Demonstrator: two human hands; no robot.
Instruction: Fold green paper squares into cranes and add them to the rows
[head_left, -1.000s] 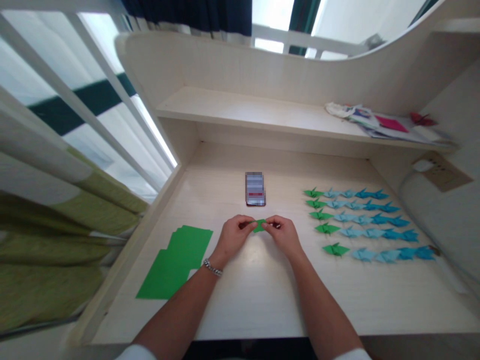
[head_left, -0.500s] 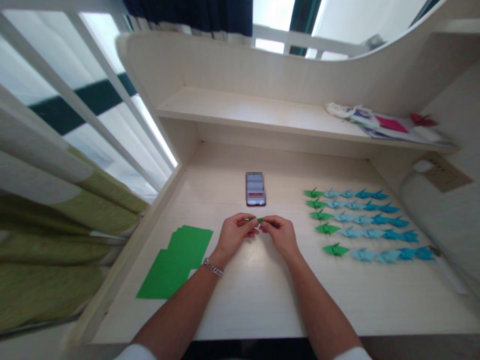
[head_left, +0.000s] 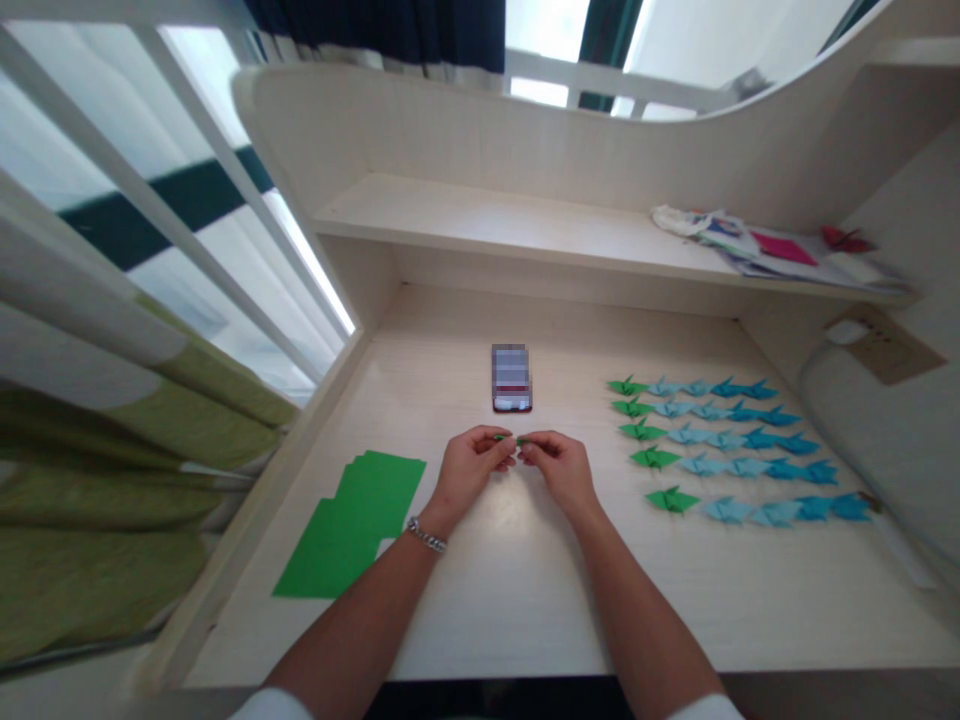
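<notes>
A small folded piece of green paper [head_left: 518, 440] shows between my fingertips, mostly covered by them. My left hand [head_left: 475, 462] pinches it from one side, and my right hand [head_left: 557, 464] pinches it from the other. Both hands are held close together above the middle of the desk, just in front of a phone [head_left: 511, 378]. Flat green paper sheets [head_left: 360, 525] lie overlapping by my left forearm. Off to the right, folded paper cranes sit in several rows, with a green crane [head_left: 672, 500] at the left end of the nearest row.
Light blue cranes [head_left: 775, 514] and darker blue cranes [head_left: 814, 508] continue the rows rightward. A shelf [head_left: 480, 220] above the desk's back bears papers and a pink sheet [head_left: 784, 248]. A white cable [head_left: 808, 362] runs from the wall socket [head_left: 889, 345] down the right side.
My fingers have shifted very slightly around the green paper, and a little less of it shows. Everything else stays where it was.
</notes>
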